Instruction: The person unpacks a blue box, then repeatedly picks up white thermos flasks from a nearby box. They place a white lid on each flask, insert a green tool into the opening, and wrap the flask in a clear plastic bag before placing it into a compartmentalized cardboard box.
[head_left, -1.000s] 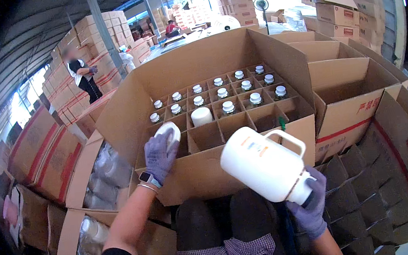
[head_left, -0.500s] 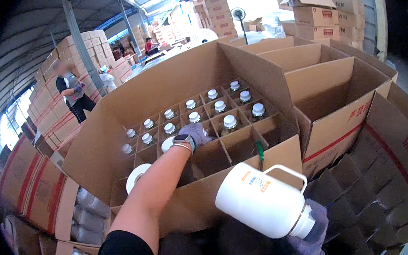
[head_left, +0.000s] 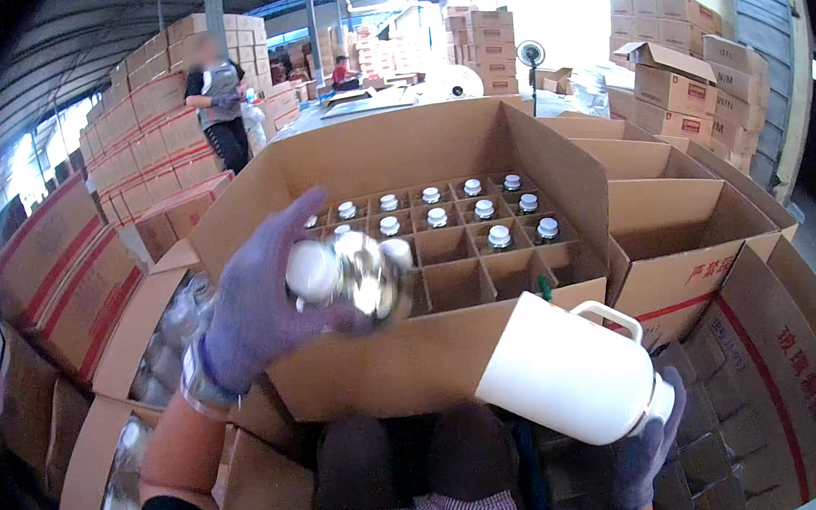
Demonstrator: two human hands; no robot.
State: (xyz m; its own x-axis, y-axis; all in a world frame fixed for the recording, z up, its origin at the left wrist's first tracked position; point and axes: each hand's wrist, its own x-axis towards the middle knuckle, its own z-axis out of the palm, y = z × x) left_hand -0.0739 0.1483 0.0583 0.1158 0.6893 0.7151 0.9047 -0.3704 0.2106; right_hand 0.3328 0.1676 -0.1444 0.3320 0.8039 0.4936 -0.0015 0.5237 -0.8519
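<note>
My left hand (head_left: 257, 297), in a grey-purple glove, is raised over the near left of a divided carton (head_left: 370, 360). Its fingers are closed round shiny silvery bottles (head_left: 366, 275) with white caps, smeared by motion; exactly how many it holds I cannot tell. Gloved too, my right hand (head_left: 651, 444) grips the narrow neck end of a white jug (head_left: 567, 368) with a loop handle. The jug lies tilted at the carton's near right corner, its broad base up and to the left. Several white-capped bottles (head_left: 436, 217) stand in the carton's compartments; some near cells hold none.
Open cartons (head_left: 670, 215) stand on the right, another with dividers (head_left: 736, 399) below them. Cartons of clear wrapped items (head_left: 153, 355) are at my left. Beyond are a person standing (head_left: 222, 105), another person in red (head_left: 343, 76), a fan (head_left: 530, 55) and stacked boxes (head_left: 681, 93).
My left hand has come up out of the carton and to the left, now with silvery capped bottles. The white jug remains in my right hand. The view has shifted.
</note>
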